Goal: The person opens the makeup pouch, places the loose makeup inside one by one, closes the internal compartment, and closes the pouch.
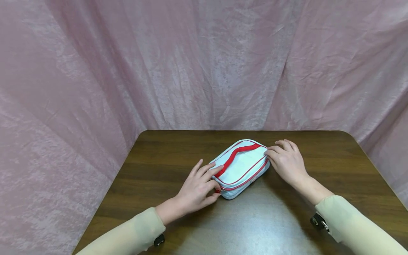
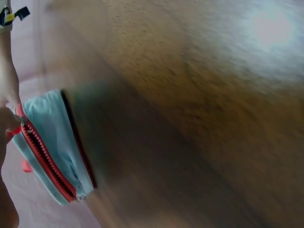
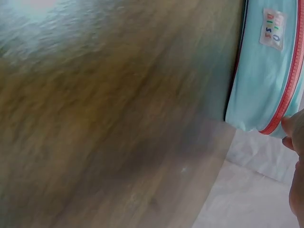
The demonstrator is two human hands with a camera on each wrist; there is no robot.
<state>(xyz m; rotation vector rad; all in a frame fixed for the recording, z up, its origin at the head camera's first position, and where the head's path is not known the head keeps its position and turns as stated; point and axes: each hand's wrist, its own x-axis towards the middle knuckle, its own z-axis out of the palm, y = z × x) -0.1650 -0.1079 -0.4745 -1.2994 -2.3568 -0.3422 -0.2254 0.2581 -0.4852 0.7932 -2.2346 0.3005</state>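
A pale blue zippered pouch (image 1: 248,159) with red piping and a red top handle (image 1: 234,157) lies aslant on the wooden table. At its near left corner my left hand (image 1: 196,191) pinches a red zipper pull (image 1: 218,191) between thumb and index finger; its other fingers spread over the lid. In the left wrist view a dark strip shows between the teeth of the red zipper (image 2: 47,164). My right hand (image 1: 288,161) grips the pouch's right end at the top edge with its fingertips. The right wrist view shows a small lettered label (image 3: 273,28) on the pouch's side.
The brown wooden table (image 1: 153,156) has rounded far corners. A pink velvet curtain (image 1: 197,63) hangs right behind it and along both sides. Light glares off the table's near middle.
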